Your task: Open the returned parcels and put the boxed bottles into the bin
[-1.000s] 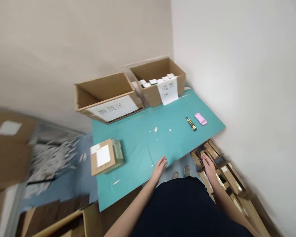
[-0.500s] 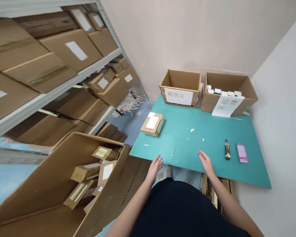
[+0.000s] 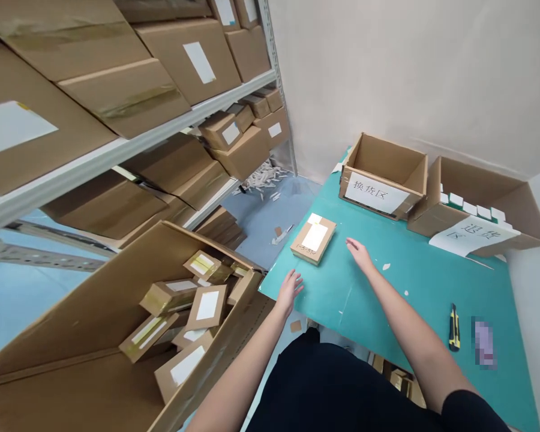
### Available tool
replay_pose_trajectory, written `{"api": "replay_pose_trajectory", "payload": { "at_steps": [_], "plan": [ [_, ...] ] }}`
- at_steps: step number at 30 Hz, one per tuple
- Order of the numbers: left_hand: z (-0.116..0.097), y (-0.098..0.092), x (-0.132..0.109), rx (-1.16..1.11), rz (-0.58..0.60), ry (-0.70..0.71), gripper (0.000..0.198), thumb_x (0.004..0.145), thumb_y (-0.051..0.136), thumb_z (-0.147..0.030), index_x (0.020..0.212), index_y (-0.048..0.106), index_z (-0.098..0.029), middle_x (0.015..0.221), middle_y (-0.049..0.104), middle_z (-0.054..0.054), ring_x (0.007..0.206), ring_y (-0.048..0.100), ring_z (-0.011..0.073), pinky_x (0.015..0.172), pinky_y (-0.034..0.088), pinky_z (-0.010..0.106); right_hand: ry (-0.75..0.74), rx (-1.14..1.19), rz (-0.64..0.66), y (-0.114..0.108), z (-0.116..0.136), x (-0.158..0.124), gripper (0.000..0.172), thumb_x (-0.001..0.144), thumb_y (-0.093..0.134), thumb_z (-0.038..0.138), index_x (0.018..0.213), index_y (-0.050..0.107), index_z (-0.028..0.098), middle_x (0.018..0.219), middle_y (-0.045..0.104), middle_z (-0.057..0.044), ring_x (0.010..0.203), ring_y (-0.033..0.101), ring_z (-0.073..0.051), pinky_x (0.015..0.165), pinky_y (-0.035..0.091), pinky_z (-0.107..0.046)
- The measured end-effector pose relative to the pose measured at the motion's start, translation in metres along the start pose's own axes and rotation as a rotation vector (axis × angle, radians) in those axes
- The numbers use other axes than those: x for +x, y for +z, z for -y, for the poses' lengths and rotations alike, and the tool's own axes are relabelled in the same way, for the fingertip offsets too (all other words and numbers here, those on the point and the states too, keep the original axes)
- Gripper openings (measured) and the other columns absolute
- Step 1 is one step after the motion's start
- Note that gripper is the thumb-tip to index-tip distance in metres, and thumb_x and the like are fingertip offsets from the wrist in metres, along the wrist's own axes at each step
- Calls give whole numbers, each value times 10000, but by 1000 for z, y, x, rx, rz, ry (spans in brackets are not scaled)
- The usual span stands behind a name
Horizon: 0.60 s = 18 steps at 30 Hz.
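A small cardboard box (image 3: 312, 239) with a white label and handwriting on top lies on the green table (image 3: 328, 306), near its left edge. My left hand (image 3: 290, 290) is just in front of the box, fingers apart and holding nothing. To the right of the box, my right hand (image 3: 359, 252) hovers over the table with its fingers stretched out, also without anything in it. Neither hand touches the box. A black and yellow box cutter (image 3: 454, 327) rests on the table's right part, beside a blurred pinkish item (image 3: 484, 343).
Two open cardboard bins (image 3: 382, 162) with paper signs stand at the table's back; the right bin (image 3: 436, 186) holds several white-topped packs. A large carton (image 3: 85, 312) with several small boxes is at lower left. Metal shelves (image 3: 234, 93) loaded with boxes line the left side.
The view has turned left. My right hand has moved forward and left, closer to the small cardboard box. My left hand has also come nearer to the box.
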<state>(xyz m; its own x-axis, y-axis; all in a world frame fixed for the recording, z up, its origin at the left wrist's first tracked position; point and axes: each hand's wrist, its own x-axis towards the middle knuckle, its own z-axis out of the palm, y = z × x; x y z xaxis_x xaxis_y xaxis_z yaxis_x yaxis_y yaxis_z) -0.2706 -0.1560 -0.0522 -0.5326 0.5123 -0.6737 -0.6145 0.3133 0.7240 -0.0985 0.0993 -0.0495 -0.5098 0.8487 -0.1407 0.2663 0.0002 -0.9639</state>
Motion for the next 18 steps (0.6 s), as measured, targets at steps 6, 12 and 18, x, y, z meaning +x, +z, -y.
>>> {"api": "replay_pose_trajectory", "payload": {
  "at_steps": [6,12,18],
  "plan": [
    [-8,15,49,-99,11,-122,630,937,629,-437,1511,415,-285,1556,457,133,1360,533,291,985,558,385,44,-153,31,40,2,105,495,842,672,506,1245,703,221,1391,649,-79,1354,542,-280,1191,358,-460],
    [-9,24,75,-210,37,-181,696,926,647,-428,1547,339,-362,1608,401,82,1450,426,304,1037,516,420,144,-297,67,61,-16,134,497,790,725,395,1244,691,196,1394,633,-123,1377,507,-315,1192,331,-487],
    [-4,23,82,-109,140,-90,670,883,693,-442,1489,437,-321,1505,543,84,1401,491,295,1080,471,452,182,-323,-28,46,-37,78,352,753,716,359,1068,702,200,1235,698,-137,1232,594,-310,1117,400,-459]
  ]
}}
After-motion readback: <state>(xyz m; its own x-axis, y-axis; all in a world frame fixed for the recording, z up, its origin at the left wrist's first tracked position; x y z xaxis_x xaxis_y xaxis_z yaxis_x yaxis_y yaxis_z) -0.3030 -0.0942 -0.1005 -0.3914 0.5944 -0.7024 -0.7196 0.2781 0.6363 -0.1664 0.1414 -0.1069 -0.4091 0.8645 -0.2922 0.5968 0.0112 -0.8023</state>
